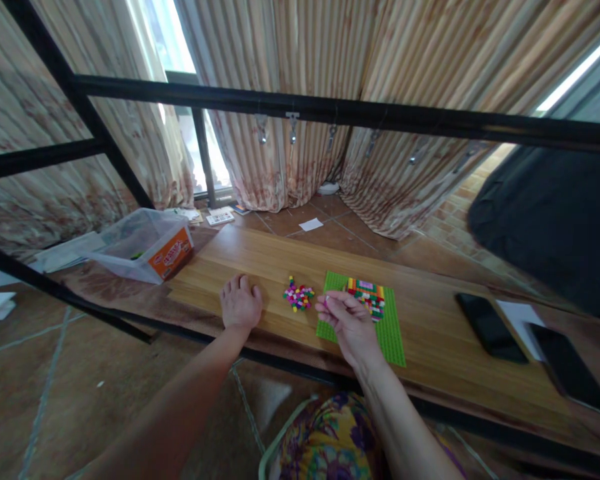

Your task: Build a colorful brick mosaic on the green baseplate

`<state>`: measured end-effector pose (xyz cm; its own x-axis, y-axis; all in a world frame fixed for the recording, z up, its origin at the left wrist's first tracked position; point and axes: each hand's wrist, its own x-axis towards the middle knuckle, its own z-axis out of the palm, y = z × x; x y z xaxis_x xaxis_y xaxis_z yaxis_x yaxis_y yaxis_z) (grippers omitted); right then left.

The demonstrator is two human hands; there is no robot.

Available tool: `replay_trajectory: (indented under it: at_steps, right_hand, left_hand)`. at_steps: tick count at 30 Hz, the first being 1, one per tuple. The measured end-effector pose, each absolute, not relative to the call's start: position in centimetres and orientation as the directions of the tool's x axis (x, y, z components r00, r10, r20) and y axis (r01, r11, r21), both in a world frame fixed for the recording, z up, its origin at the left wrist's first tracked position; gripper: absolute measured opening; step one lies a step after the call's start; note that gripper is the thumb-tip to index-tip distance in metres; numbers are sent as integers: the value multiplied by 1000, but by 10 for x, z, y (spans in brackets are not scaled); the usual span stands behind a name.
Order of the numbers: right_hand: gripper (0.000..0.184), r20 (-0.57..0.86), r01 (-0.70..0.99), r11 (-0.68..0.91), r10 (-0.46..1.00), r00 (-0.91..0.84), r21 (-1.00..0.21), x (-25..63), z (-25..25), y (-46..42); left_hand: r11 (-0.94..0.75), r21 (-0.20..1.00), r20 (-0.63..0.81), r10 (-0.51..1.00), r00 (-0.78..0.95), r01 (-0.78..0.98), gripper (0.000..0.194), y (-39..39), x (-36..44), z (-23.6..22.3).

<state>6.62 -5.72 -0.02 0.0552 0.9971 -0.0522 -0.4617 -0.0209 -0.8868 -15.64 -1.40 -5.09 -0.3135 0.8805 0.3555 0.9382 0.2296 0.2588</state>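
Probably mid-placement, the right hand point(351, 324) pinches a pink brick point(326, 302) over the baseplate point(393, 339); alignment seems needed next. The left hand point(241, 307) lies flat.

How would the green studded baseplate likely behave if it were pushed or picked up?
The green baseplate looks like thin plastic, so it is probably light and fairly stiff, perhaps bending slightly. Lying flat on the wooden tabletop, it would likely slide rather than roll or tip. The colored brick block on it would probably weight that part when lifted.
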Motion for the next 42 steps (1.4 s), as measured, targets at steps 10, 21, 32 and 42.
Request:
replay_trajectory:
  at_steps: [10,21,32,42]
  right_hand:
    - [26,-63,-141,-31,972,226,-990,48,-56,-45]
    - [32,-76,-116,-43,954,291,-992,37,-55,-14]
    - [39,17,-143,58,962,274,-988,51,-37,-42]
    - [34,36,-229,166,874,484,-959,128,-9,-73]
  left_hand:
    - [233,266,356,878,-320,935,34,-15,-155,-49]
    - [226,294,345,881,-324,929,35,-14,-155,-52]
    - [228,270,348,883,-316,935,37,-14,-156,-50]
    - [219,274,361,879,-311,936,42,-12,-159,-52]
